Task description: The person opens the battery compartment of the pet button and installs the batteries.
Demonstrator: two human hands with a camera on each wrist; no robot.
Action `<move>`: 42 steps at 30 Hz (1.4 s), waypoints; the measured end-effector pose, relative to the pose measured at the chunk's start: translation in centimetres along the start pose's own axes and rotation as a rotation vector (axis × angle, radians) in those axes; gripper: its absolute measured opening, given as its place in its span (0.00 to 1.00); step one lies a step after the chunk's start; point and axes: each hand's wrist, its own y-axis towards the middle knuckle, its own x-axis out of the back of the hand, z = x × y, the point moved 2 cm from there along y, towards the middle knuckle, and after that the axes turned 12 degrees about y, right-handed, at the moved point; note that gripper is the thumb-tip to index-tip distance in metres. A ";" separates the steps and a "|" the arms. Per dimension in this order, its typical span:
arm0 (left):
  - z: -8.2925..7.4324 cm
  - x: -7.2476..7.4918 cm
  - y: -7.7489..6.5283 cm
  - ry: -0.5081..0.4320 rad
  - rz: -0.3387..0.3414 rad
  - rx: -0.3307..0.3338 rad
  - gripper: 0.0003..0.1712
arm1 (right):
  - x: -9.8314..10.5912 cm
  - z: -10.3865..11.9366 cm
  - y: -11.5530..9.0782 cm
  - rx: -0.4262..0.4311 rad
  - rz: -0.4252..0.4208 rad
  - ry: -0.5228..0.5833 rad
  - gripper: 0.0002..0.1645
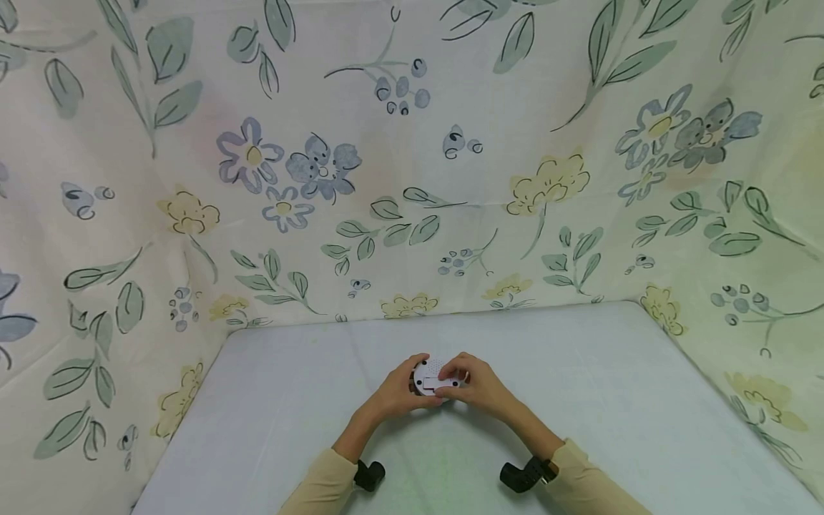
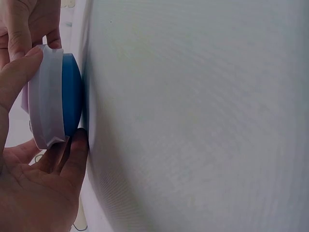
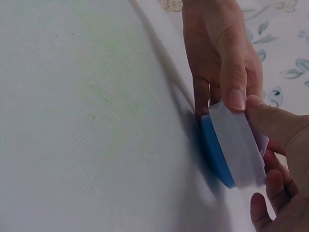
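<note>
A small round device with a white casing (image 1: 421, 370) and a blue domed side (image 2: 71, 94) is held over the table, blue side down. Its upward back shows a patch of small holes, dark round spots and a rectangular battery cover (image 1: 430, 384). My left hand (image 1: 398, 390) grips the casing by its rim, thumb on the near edge and fingers round the far side. The right hand (image 1: 475, 383) pinches at the cover with thumb and index finger, its other fingers curled. From the right wrist view, a pale piece (image 3: 261, 140) juts from the back beside the right thumb.
A white cloth covers the table (image 1: 290, 400), and the blue side hangs close over it. Floral fabric (image 1: 399, 164) stands behind and along both sides. Each wrist wears a black camera (image 1: 524, 475), with beige sleeves (image 1: 582, 479) behind.
</note>
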 end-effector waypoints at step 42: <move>-0.3 0.0 0.2 0.045 -0.021 -0.010 0.50 | -0.1 -0.8 1.0 -0.397 -0.038 0.281 0.45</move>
